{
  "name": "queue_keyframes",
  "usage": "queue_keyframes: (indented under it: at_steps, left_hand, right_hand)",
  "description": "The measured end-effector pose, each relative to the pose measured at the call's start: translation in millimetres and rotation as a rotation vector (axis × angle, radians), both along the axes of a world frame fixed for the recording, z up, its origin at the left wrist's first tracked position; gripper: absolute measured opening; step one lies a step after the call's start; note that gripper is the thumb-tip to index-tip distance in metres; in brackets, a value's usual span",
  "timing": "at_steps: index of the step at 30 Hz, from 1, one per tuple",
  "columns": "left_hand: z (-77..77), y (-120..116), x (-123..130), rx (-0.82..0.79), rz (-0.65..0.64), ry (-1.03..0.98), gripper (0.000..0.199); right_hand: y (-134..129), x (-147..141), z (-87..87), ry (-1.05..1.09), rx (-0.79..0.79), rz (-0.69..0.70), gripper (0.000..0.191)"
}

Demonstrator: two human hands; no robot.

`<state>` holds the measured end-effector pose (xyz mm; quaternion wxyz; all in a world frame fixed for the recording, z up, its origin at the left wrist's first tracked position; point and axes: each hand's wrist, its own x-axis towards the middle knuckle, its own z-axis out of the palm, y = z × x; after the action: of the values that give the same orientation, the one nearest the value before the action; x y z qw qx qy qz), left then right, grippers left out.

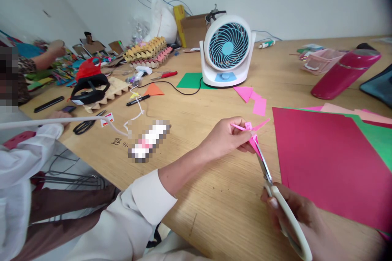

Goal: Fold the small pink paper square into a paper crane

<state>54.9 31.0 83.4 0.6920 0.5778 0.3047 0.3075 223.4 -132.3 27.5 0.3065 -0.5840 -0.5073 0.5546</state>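
Note:
My left hand (234, 135) pinches a folded piece of bright pink paper (252, 142) above the table, with thin pink points sticking out to both sides of the fingers. My right hand (294, 212) is wrapped round the pale handles of a pair of scissors (286, 208). Their metal blades point up and away from me and meet the lower part of the pink paper; whether they are cutting into it I cannot tell. Beyond the hands lie loose pink paper pieces (259, 106). To the right is a stack of coloured sheets with a dark red sheet (324, 159) on top.
A white fan (227, 49) stands at the back on a green sheet (190, 80). A magenta bottle (346, 73) and a pink basket (326, 60) are at the right. Leftward are a phone-like blurred object (149, 140), a black pen (137, 100), egg trays (150, 51) and other people.

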Motion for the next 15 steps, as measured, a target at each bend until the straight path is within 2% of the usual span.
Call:
queue_keyframes:
  at_steps: [10, 15]
  left_hand:
    - [2.6, -1, 0, -0.025, -0.006, -0.003, 0.022]
    - [2.0, -1, 1, -0.03, 0.004, -0.013, 0.021]
  right_hand:
    - [-1, 3, -11.1, -0.034, 0.011, -0.051, 0.055]
    - [0, 2, -9.2, -0.014, 0.0, -0.029, 0.056]
